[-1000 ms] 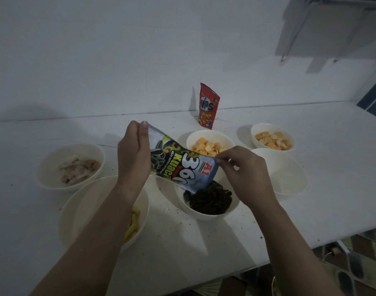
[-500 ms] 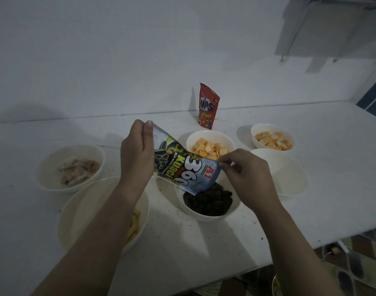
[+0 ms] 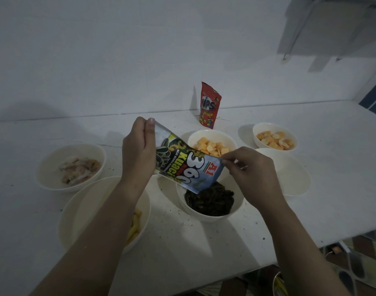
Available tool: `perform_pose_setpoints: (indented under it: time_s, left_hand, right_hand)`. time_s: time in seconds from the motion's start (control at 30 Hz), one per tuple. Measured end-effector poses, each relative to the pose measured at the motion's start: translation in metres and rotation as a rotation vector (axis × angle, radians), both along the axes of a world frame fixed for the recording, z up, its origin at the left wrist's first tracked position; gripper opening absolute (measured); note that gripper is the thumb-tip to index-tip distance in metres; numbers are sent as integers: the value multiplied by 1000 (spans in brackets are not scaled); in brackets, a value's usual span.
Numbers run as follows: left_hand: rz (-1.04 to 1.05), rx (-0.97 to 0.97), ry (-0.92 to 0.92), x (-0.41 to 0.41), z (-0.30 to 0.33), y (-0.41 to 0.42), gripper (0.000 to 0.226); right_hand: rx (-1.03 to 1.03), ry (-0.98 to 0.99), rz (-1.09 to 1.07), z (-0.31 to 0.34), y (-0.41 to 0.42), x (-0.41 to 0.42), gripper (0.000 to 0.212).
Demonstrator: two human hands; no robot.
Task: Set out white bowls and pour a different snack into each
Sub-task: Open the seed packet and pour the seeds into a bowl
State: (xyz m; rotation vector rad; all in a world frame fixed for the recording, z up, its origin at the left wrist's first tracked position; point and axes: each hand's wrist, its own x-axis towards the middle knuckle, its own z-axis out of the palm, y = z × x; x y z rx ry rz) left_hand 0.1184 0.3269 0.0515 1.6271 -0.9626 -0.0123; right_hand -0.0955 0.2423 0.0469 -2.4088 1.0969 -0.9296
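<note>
Nearest the camera, two bare forearms reach out over the white tabletop, which is speckled with dark crumbs. Partly under the left forearm sits a large white bowl with pale yellow stick-shaped snacks inside. Just right of it, a white bowl of dark seeds stands between the two arms. Directly above that bowl hangs a glossy blue-and-black seed packet printed "360" and "Kuaci", tilted so its low end is over the seeds. The left hand grips the packet's raised end, thumb pressed along the edge and fingers curled behind it. The right hand pinches the packet's lower corner between thumb and fingertips, the other fingers loosely curled. To the right hand's far side, touching nothing else, an empty white bowl rests on the tabletop. At the left, well apart from the packet, a white bowl of pale brownish snacks sits alone. Behind the packet is a white bowl of orange cubes, and farther right a smaller white bowl of round orange-and-white crackers. Farthest back, near the white wall, a red upright snack pouch stands with its top torn open.
</note>
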Motion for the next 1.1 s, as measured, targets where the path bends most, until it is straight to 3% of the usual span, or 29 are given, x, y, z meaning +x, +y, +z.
perform_pose_setpoints:
  time_s: [0.17,0.33,0.67,0.97,1.1]
  left_hand:
    - [-14,-20,-2,-1,-1,-1,35]
    - [-16,4,-58,2,-3,-2,36]
    - [-9,7,-154,-6,-8,-4,34]
    - [2,-48,-125,-11,-18,0,37]
    - [133,-31,-114,-15,-32,-1,43]
  right_hand:
    - [-30,-25,-29,0,2,0,9]
    - [52,131,0,-1,0,3,12]
    - [61,51,150,25,23,72,25]
    - [9,-123,60,17,29,79,30]
    - [89,-279,-6,17,21,62,25]
